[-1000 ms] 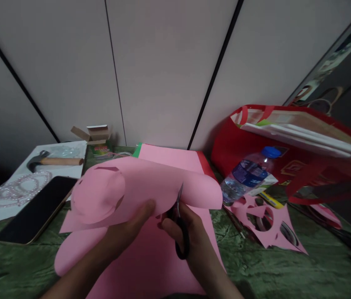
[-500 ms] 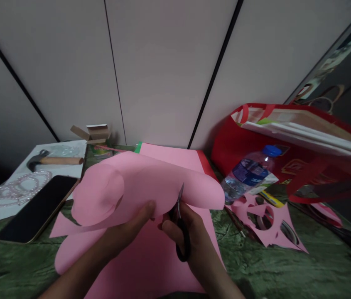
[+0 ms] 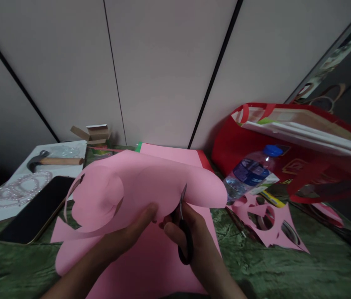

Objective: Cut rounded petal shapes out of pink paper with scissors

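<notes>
A large sheet of pink paper (image 3: pixel 159 178) curls above the table, its left part partly cut into a rounded shape with a thin strip hanging off. My left hand (image 3: pixel 142 220) grips its lower edge, thumb on top and the fingers hidden beneath. In my right hand (image 3: pixel 192 232) is a pair of scissors (image 3: pixel 185 241) with dark handles; the blades point up and away and are on the paper, at a cut running in from the near edge. More pink sheets (image 3: pixel 150 265) lie underneath, with green and red edges showing at the back.
On the left are a phone (image 3: pixel 35 211), a hammer (image 3: pixel 60 160), beaded strands (image 3: pixel 22 189) and an opened small box (image 3: pixel 97 135). To the right lie pink paper offcuts (image 3: pixel 262 220), a leaning water bottle (image 3: pixel 250 172), a yellow tube-like item (image 3: pixel 271 199) and a red bag (image 3: pixel 234 128).
The scissors and my right hand have shifted slightly right along the paper. At the left, the paper's cut strip has lifted and a gap shows beside the rounded part.
</notes>
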{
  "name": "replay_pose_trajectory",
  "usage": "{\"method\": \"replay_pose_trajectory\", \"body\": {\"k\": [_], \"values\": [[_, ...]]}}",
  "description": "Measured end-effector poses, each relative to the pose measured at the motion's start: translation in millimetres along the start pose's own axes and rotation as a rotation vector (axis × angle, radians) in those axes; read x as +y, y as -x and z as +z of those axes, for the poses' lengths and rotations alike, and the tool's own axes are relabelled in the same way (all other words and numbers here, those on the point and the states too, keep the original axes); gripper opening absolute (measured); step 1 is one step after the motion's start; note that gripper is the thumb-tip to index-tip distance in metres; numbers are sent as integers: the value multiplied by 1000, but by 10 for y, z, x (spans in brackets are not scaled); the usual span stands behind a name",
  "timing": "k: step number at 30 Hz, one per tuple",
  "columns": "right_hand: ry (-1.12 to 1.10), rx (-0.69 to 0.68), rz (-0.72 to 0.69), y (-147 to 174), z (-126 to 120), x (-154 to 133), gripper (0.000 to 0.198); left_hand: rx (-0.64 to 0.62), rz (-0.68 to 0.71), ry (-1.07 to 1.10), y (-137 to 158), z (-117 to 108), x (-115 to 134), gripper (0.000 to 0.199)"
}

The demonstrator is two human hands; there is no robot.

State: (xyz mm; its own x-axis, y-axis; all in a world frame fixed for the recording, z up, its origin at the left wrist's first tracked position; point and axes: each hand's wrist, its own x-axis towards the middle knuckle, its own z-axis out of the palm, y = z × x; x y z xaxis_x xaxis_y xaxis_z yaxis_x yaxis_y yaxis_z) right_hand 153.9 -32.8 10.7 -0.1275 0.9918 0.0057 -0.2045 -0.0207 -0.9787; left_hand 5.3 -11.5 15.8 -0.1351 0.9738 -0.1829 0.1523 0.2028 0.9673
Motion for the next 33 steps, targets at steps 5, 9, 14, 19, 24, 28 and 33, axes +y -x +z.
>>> {"method": "replay_pose_trajectory", "body": {"k": [5,9,14,19,24,28,33], "values": [[26,-5,-12,2,-1,2,25,-8,-55,-36,22,25,113,27],[36,9,-3,-8,10,-25,25,-46,-50,-41,9,18,121,23],[35,4,-29,-3,15,-24,26,-7,-60,-48,13,18,118,25],[37,11,1,4,17,-33,27,12,-32,-104,-3,9,88,28],[57,9,1,5,18,-47,26,5,44,-142,-57,-8,17,29],[68,18,-2,4,20,-47,25,10,64,-165,-73,-24,0,31],[79,19,-17,-1,20,-44,24,6,45,-117,-48,-37,44,29]]}}
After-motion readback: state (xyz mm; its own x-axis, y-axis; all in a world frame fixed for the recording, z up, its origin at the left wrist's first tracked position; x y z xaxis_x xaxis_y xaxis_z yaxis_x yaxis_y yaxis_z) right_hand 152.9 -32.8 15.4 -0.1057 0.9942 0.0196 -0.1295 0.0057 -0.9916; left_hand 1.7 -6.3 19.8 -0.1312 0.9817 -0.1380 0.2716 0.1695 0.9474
